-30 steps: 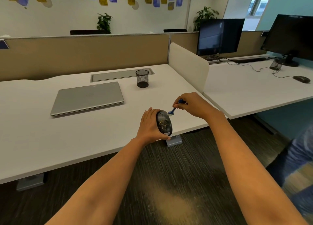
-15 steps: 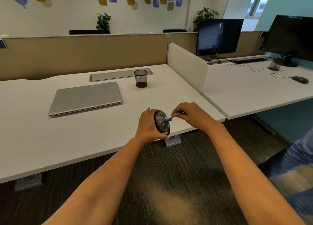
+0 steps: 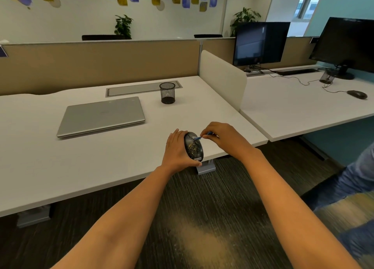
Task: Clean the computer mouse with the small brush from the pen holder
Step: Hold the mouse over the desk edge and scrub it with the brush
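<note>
A black computer mouse [image 3: 193,148], speckled with yellowish crumbs, is held tilted on its side above the desk's front edge by my left hand [image 3: 176,149]. My right hand [image 3: 221,137] pinches a small blue brush [image 3: 202,136] whose tip touches the upper part of the mouse. Most of the brush handle is hidden in my fingers. The black mesh pen holder [image 3: 167,93] stands farther back on the white desk [image 3: 85,159] and looks empty.
A closed grey laptop [image 3: 102,115] lies left of my hands. A white divider panel [image 3: 222,80] separates the neighbouring desk with two monitors [image 3: 260,43], another mouse [image 3: 357,94] and cables. Another person's blue-clad leg [image 3: 348,187] is at the right edge. Crumbs lie on the carpet below.
My right hand has moved left and closer with the brush, bringing its tip from beside the mouse onto the mouse's upper surface. My left hand keeps its hold on the mouse.
</note>
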